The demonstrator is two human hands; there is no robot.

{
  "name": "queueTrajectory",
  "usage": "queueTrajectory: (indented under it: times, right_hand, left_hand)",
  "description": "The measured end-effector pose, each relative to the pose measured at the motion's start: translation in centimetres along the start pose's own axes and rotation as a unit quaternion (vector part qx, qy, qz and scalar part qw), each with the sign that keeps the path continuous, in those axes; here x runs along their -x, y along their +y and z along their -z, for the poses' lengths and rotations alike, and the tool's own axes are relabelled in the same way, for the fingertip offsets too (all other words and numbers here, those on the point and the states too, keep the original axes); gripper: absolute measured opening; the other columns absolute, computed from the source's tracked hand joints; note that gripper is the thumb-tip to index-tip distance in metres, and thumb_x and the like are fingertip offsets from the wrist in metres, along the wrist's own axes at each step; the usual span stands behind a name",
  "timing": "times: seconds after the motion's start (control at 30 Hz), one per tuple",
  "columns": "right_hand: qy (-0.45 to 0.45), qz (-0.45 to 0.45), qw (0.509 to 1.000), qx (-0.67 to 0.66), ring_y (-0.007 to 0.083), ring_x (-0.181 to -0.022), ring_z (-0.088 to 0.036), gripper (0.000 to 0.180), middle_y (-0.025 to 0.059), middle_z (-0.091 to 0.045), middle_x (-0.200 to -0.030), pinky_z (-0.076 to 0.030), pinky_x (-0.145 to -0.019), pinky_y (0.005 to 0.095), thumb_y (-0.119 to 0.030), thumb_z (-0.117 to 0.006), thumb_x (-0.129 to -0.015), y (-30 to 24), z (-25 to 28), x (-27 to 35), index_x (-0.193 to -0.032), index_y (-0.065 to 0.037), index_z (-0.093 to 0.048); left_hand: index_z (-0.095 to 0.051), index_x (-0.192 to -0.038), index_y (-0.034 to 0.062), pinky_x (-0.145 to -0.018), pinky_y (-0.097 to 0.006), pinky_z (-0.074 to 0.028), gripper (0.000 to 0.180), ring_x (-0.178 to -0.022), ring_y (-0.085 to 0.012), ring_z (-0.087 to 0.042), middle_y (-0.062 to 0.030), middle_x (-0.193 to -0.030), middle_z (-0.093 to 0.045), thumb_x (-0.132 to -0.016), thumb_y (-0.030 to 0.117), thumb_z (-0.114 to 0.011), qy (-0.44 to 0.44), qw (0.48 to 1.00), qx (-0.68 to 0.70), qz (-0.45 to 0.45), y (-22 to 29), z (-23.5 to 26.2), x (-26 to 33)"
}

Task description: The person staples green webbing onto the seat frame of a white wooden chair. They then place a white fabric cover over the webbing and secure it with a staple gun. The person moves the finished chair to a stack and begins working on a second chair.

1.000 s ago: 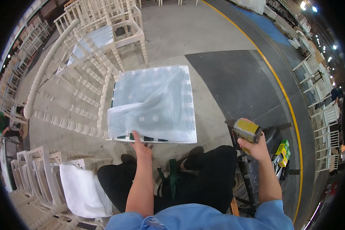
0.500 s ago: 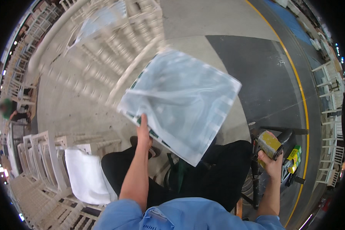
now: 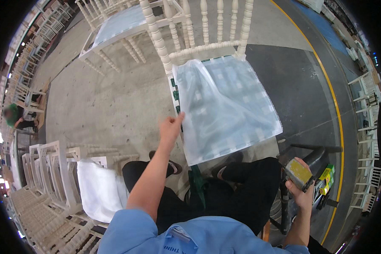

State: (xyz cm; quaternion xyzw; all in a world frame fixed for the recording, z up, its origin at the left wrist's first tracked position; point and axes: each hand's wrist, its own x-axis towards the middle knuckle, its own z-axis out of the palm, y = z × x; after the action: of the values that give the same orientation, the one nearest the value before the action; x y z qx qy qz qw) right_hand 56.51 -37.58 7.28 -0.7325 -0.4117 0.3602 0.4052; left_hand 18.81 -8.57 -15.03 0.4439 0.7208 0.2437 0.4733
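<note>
Head view: the left hand (image 3: 170, 127) reaches forward, its fingers pinched together on the near left edge of the clear plastic sheet (image 3: 224, 106) that is draped over the seat of the white wooden spindle-back chair (image 3: 199, 46) standing just ahead of the knees. The right hand (image 3: 301, 190), low on the near right, is wrapped closed around a yellow-faced rectangular sanding block (image 3: 298, 173). A second white chair (image 3: 114, 29) stands farther off to the left.
</note>
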Motion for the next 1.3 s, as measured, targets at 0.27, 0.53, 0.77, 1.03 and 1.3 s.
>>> queueTrajectory:
  times: [0.27, 0.53, 0.77, 1.03, 1.3]
  right_hand:
    - [-0.034, 0.038, 0.998, -0.030, 0.0159, -0.115, -0.066, 0.079, 0.0052, -0.071, -0.127, -0.051, -0.104, 0.0316, -0.018, -0.095, -0.078, -0.5, -1.2, 0.3, -0.147, 0.000, -0.061]
    - [-0.043, 0.049, 0.998, -0.024, 0.0147, -0.114, -0.066, 0.077, 0.0050, -0.071, -0.124, -0.051, -0.102, 0.0308, -0.013, -0.095, -0.078, -1.4, -1.9, 1.9, -0.146, 0.000, -0.061]
    - [-0.045, 0.057, 0.997, 0.003, 0.0142, -0.112, -0.066, 0.077, 0.0044, -0.071, -0.123, -0.051, -0.100, 0.0304, -0.019, -0.096, -0.078, -2.4, -2.3, 2.4, -0.144, 0.000, -0.062]
    - [-0.078, 0.085, 0.993, 0.029, 0.0154, -0.113, -0.066, 0.075, 0.0047, -0.071, -0.120, -0.050, -0.102, 0.0319, -0.023, -0.095, -0.079, -3.5, -3.9, 0.4, -0.143, -0.001, -0.064]
    - [-0.242, 0.214, 0.937, 0.133, 0.0205, -0.110, -0.070, 0.070, 0.0103, -0.073, -0.119, -0.052, -0.100, 0.0344, -0.016, -0.093, -0.081, -9.3, -8.4, -6.3, -0.144, -0.005, -0.065]
  left_hand:
    - [-0.071, -0.085, 0.0018, -0.075, -0.035, -0.049, 0.032, -0.080, -0.0131, -0.059, -0.0018, -0.083, -0.068, -0.092, 0.028, -0.087, -0.042, 0.987, 0.152, 0.013, -2.0, 0.7, 2.7]
    - [-0.073, -0.087, 0.0020, -0.073, -0.033, -0.045, 0.028, -0.077, -0.0117, -0.054, -0.0007, -0.082, -0.066, -0.094, 0.026, -0.086, -0.026, 0.976, 0.214, 0.022, -1.8, 1.1, 3.6]
    - [-0.072, -0.085, 0.0016, -0.058, -0.035, -0.044, 0.027, -0.064, -0.0128, -0.055, -0.0012, -0.076, -0.065, -0.091, 0.024, -0.087, -0.078, 0.991, 0.106, 0.011, -0.9, 1.5, 4.4]
    - [-0.069, -0.082, 0.0019, -0.058, -0.033, -0.045, 0.028, -0.065, -0.0125, -0.057, -0.0048, -0.080, -0.070, -0.088, 0.020, -0.090, -0.016, 0.993, 0.120, 0.017, -1.0, 0.7, 3.0]
    - [-0.070, -0.082, 0.0018, -0.055, -0.033, -0.040, 0.025, -0.061, -0.0108, -0.050, -0.0010, -0.074, -0.064, -0.086, 0.017, -0.089, -0.037, 0.990, 0.131, 0.021, -1.4, 0.9, 1.8]
